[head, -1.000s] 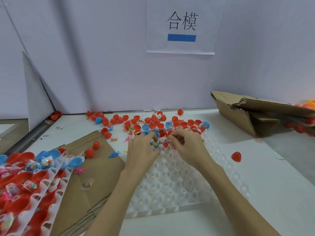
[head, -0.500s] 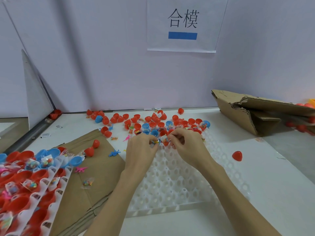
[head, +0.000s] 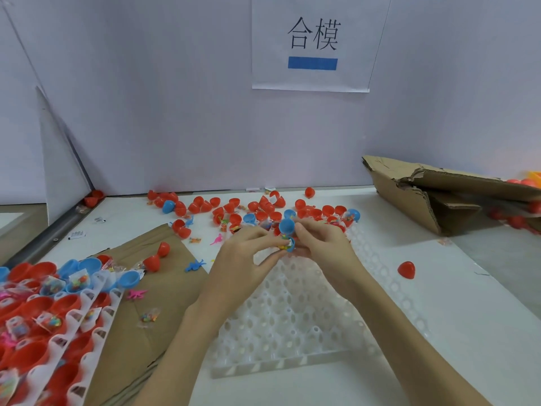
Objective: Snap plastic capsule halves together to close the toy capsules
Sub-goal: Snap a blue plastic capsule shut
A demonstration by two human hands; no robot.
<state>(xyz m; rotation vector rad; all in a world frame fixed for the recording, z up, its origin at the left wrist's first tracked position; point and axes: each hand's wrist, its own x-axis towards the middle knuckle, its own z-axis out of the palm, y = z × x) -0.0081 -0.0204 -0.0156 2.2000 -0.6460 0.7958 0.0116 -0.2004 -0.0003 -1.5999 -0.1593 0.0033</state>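
Two hands (head: 292, 253) apparently pinch blue capsule halves (head: 288, 234).

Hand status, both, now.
Left hand: fingers pinch the lower blue plastic capsule half with its toy packet.
Right hand: fingers grip the upper blue plastic capsule half.

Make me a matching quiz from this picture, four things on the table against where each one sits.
1. lone red plastic capsule half
2. white plastic grid tray
3. torn brown cardboard box
4. blue plastic capsule half

a. under the hands
b. at the right hand's fingertips
c. far right, by the wall
d. alone, right of the tray

Pairs: 1-d, 2-a, 3-c, 4-b
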